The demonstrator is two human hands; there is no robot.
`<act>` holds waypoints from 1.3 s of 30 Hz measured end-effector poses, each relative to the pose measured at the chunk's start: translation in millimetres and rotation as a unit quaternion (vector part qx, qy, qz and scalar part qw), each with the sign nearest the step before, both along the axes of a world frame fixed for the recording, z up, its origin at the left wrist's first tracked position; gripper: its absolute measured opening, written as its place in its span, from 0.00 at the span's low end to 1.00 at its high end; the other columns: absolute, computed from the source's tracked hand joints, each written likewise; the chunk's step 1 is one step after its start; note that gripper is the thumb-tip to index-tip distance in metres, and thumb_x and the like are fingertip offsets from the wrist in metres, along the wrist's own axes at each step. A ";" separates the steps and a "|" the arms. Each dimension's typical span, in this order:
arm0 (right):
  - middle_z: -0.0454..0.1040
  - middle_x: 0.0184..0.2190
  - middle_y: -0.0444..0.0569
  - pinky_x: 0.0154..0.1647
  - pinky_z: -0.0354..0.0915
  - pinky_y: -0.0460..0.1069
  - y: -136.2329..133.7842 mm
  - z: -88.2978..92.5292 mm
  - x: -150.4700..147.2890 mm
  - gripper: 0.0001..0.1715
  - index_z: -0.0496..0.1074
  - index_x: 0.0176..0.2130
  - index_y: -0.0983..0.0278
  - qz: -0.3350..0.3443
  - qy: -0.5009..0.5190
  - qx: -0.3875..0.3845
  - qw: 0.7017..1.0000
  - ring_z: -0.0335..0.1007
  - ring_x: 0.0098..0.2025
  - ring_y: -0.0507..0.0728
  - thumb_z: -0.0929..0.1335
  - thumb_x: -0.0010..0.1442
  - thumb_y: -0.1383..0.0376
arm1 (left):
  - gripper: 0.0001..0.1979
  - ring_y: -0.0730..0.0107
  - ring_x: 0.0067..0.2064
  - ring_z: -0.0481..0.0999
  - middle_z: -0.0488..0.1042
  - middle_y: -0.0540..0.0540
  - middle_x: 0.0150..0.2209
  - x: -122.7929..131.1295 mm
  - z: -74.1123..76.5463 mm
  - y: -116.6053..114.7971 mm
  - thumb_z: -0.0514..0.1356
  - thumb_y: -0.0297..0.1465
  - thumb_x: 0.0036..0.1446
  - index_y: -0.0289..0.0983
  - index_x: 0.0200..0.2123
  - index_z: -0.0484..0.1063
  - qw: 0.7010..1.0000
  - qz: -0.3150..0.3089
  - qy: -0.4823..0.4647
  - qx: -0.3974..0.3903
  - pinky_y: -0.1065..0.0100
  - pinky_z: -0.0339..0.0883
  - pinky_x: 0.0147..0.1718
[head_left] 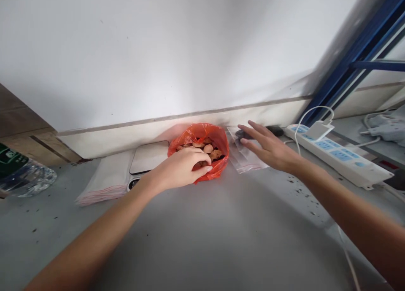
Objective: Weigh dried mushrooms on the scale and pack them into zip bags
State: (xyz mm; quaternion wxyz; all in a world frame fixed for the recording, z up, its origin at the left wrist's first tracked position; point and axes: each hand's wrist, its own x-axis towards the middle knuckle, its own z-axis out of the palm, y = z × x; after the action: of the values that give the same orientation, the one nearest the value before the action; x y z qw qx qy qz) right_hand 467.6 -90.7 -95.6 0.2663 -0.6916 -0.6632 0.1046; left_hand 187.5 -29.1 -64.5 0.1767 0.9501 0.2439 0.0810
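Several brown pieces (208,149) lie in the open red plastic bag (212,173) at the wall-side edge of the counter (202,232); hands apart, left hand (179,166) curled at the bag's mouth, grip cannot be told, right hand (270,149) spread over clear zip bags (247,162) just beside.

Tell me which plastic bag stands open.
The red bag in the middle, brown pieces showing inside; the pale bags left of the scale and the clear bags by the right hand lie flat.
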 end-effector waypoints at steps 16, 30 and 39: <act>0.61 0.75 0.58 0.76 0.51 0.70 42.5 -29.7 -2.7 0.41 0.60 0.73 0.61 -0.037 0.052 0.043 0.997 0.52 0.77 0.72 0.56 0.70 0.46 | 0.11 0.62 0.38 0.79 0.81 0.45 0.41 -13.5 3.7 1.2 0.59 0.31 0.70 0.40 0.37 0.81 1.000 0.018 -0.020 0.000 0.64 0.66 0.37; 0.80 0.35 0.52 0.40 0.69 0.57 26.6 39.1 -83.3 0.11 0.77 0.36 0.57 0.118 -0.013 0.138 0.983 0.75 0.38 0.64 0.65 0.64 0.59 | 0.14 0.57 0.42 0.77 0.82 0.45 0.38 -46.5 11.6 4.8 0.57 0.34 0.70 0.41 0.36 0.82 0.999 0.038 -0.020 0.028 0.61 0.68 0.42; 0.75 0.34 0.45 0.32 0.59 0.50 53.8 53.1 -146.5 0.12 0.63 0.33 0.57 0.182 -0.116 -0.223 0.951 0.71 0.39 0.60 0.72 0.55 0.64 | 0.14 0.55 0.47 0.77 0.83 0.47 0.35 -77.4 9.0 -3.3 0.57 0.32 0.71 0.44 0.35 0.83 1.000 0.010 0.010 0.007 0.57 0.68 0.51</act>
State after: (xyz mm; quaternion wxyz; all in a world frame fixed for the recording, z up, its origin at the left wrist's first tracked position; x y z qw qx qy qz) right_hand 321.0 -36.9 -42.5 0.0034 -0.6083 -0.7639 0.2154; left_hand 110.1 -32.4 -55.5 0.1671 0.9495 0.2547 0.0750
